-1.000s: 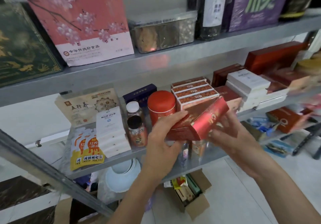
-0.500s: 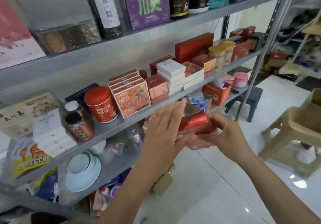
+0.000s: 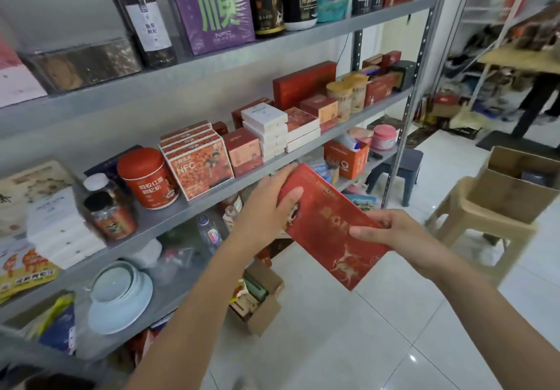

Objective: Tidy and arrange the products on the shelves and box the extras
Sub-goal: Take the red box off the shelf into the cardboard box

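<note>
At the centre of the frame, the left hand (image 3: 266, 205) and right hand (image 3: 391, 235) are together holding a flat red cardboard box with gold deer print (image 3: 330, 226), fingers curled round its edges, just below the grey metal middle shelf (image 3: 212, 208).

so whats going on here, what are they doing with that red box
A person is tidying metal shelves stocked with packaged goods and holds a flat red box in both hands, just in front of the middle shelf. The left hand grips its upper end and the right hand pinches its right edge. It is on no shelf right now. An open cardboard box sits on a beige stool to the right.
</note>
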A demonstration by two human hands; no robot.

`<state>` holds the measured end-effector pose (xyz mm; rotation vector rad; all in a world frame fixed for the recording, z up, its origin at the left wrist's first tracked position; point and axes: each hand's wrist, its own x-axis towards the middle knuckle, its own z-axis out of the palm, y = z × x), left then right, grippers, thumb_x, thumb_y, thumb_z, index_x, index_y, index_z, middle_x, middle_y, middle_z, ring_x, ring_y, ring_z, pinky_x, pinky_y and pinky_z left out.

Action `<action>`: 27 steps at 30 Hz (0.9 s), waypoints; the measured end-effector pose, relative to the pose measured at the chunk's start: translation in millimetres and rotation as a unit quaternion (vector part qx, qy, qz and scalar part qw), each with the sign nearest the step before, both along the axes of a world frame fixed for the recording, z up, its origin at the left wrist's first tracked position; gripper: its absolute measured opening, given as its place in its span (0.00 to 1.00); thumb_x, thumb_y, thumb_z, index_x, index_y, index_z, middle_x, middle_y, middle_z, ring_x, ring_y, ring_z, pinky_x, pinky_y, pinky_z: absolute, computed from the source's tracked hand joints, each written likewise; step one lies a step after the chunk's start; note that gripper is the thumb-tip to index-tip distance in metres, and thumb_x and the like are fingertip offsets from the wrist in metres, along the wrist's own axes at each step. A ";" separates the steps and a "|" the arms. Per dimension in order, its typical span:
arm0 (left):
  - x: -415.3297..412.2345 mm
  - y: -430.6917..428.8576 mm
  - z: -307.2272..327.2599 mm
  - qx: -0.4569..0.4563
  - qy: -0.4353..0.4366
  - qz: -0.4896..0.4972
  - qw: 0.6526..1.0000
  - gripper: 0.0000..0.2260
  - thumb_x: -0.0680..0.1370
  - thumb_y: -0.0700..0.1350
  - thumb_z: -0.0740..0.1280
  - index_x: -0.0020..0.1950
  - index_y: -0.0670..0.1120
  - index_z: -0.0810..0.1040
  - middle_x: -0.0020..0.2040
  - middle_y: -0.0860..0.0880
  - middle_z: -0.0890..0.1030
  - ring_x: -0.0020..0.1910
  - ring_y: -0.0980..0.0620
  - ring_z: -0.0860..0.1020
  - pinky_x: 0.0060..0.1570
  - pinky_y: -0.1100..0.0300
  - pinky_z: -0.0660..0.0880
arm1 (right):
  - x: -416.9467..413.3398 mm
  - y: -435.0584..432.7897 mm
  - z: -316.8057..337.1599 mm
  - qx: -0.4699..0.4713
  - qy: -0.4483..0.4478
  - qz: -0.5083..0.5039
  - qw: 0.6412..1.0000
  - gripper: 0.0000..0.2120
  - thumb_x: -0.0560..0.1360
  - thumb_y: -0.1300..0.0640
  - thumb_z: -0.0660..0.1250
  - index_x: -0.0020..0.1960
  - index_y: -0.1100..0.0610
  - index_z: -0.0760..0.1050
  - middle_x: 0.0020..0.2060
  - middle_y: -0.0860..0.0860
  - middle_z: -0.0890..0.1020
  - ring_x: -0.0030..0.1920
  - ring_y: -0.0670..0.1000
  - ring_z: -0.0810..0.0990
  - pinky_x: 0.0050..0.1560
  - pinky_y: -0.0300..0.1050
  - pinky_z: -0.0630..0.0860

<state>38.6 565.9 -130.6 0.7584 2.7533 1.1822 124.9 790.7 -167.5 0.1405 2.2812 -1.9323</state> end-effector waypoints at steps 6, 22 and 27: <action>31.2 27.3 -23.2 -0.128 0.191 -0.185 0.956 0.40 0.74 0.31 0.68 0.77 0.60 0.58 0.78 0.61 0.44 0.76 0.61 0.41 0.72 0.54 0.55 | -4.7 -4.6 3.8 -0.154 -0.089 -0.208 0.962 0.09 0.77 0.55 0.68 0.54 0.59 0.76 0.40 0.56 0.85 0.39 0.54 0.84 0.43 0.53 0.83; 16.8 96.1 -6.4 0.381 -0.290 0.038 0.877 0.12 0.72 0.41 0.76 0.53 0.46 0.79 0.47 0.47 0.85 0.44 0.52 0.85 0.39 0.62 0.80 | 43.6 63.3 -0.2 -0.074 -0.010 -0.187 0.980 0.17 0.68 0.51 0.74 0.57 0.48 0.80 0.55 0.52 0.83 0.51 0.48 0.84 0.50 0.40 0.78; 13.0 133.9 -8.6 0.362 -0.352 0.028 0.863 0.26 0.77 0.54 0.68 0.72 0.48 0.66 0.61 0.45 0.80 0.53 0.48 0.83 0.49 0.52 0.81 | 50.4 88.1 5.9 -0.129 -0.020 -0.273 0.953 0.16 0.72 0.60 0.72 0.57 0.66 0.77 0.39 0.55 0.85 0.34 0.46 0.84 0.32 0.35 0.77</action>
